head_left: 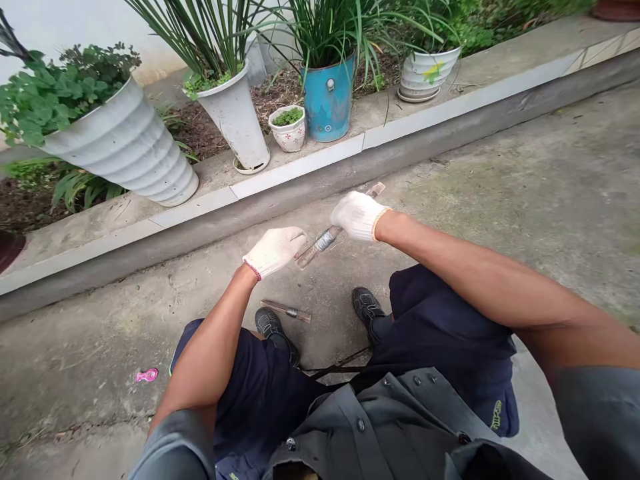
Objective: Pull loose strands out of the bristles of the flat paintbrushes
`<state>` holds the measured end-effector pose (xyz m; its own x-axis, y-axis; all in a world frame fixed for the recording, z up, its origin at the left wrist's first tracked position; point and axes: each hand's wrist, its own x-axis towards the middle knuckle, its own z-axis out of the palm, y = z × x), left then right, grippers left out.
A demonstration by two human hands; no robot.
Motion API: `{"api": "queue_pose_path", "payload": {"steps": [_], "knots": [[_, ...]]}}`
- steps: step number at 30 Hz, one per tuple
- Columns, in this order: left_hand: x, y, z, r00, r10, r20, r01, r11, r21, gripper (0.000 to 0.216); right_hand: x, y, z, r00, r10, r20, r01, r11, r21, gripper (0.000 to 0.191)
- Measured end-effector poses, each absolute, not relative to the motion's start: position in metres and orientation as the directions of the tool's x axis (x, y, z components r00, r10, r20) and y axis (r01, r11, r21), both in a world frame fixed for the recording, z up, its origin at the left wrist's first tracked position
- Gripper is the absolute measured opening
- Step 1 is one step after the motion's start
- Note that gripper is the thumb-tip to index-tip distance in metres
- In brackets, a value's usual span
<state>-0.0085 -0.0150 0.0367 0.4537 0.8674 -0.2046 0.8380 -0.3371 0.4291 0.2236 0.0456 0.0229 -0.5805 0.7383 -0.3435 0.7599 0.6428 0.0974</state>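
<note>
Both my hands wear white knit gloves. My right hand (357,215) is closed round a rusty metal bar (320,243) that has grey wire wound around its middle; the bar's far end sticks out past the glove. My left hand (275,250) is curled at the bar's near end, touching it. A second rusty bar with a wire band (286,311) lies on the concrete between my two black shoes. I sit low, knees apart in dark trousers.
A raised concrete kerb (300,180) runs across ahead, carrying white ribbed pots (125,143), a tall white pot (237,113), a small patterned pot (289,130) and a blue bucket planter (327,100). A pink scrap (147,375) lies on the ground at left.
</note>
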Motion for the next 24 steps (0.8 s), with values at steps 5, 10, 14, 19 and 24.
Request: {"api": "queue_pose_path", "payload": {"steps": [5, 10, 14, 19, 24], "knots": [[-0.017, -0.009, 0.030, 0.413, 0.893, -0.177, 0.804, -0.267, 0.531, 0.031, 0.235, 0.042, 0.022, -0.745, 0.545, -0.385, 0.653, 0.713, -0.253, 0.013], [-0.005, -0.012, 0.016, 0.386, 0.886, -0.257, 0.695, -0.096, 0.713, 0.033, 0.236, 0.045, 0.035, -0.636, 0.745, -0.200, 0.755, 0.549, -0.358, 0.031], [0.003, -0.022, 0.022, 0.464, 0.828, -0.314, 0.621, -0.051, 0.782, 0.038, 0.231, 0.057, 0.032, -0.415, 0.900, -0.133, 0.900, 0.385, -0.206, 0.030], [0.004, -0.030, 0.034, 0.450, 0.796, -0.404, 0.729, -0.067, 0.682, 0.034, 0.225, 0.060, 0.027, -0.336, 0.927, -0.166, 0.938, 0.344, 0.026, 0.028], [-0.006, -0.023, 0.039, 0.427, 0.857, -0.288, 0.814, -0.226, 0.535, 0.037, 0.215, 0.048, 0.024, -0.431, 0.879, -0.203, 0.881, 0.459, 0.116, 0.027]]}}
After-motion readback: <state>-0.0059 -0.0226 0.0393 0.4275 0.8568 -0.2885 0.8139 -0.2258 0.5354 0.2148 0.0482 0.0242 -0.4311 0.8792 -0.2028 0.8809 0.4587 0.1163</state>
